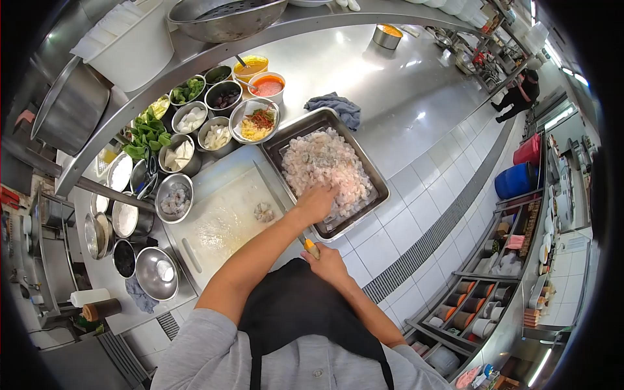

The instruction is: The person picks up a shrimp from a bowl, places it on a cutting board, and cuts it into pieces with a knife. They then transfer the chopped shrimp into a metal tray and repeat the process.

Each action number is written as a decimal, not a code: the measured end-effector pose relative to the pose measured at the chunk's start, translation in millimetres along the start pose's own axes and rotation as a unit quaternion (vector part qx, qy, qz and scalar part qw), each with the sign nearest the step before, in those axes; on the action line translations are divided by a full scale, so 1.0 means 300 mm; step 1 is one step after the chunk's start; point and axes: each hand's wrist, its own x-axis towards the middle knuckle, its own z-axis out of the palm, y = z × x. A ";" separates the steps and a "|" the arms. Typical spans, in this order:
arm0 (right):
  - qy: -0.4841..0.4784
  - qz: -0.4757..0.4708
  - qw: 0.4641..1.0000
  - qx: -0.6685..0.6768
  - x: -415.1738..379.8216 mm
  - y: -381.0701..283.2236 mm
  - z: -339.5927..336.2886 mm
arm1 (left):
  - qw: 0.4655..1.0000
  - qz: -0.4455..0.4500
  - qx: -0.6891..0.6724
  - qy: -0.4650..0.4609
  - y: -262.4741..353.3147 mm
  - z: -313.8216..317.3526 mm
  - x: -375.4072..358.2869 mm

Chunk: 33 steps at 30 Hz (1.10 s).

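My left hand (pixel 316 203) reaches into a heap of peeled shrimp (pixel 322 162) in a deep metal tray (pixel 380 196); its fingertips are sunk among the pieces, so their grip is hidden. In my right hand (pixel 327 265) is the yellow handle of a knife (pixel 311 247), closer to my body. The long blade points away from me, between the tray and a white cutting board (pixel 218 224). A small clump of shrimp (pixel 263 212) lies on the wet board. More shrimp fill a metal bowl (pixel 174 198) at the board's left edge.
Ingredient tins and bowls crowd the left, with leafy greens (pixel 148 133) and red sauce (pixel 267 85). A grey cloth (pixel 335 110) lies behind the tray. A metal shelf edge (pixel 123 107) curves overhead. An empty steel bowl (pixel 157 273) sits front left. A person (pixel 522 94) stands far right.
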 end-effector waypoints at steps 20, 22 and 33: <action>0.015 -0.035 0.999 -0.003 -0.005 0.025 -0.008 | 0.997 0.046 -0.056 0.009 0.021 0.098 0.197; 0.005 -0.027 1.000 -0.008 -0.011 0.029 -0.015 | 0.991 -0.025 -0.119 -0.058 0.029 -0.063 0.163; -0.006 -0.025 1.000 -0.016 -0.011 0.047 -0.017 | 0.998 0.007 0.025 0.065 0.099 -0.087 -0.024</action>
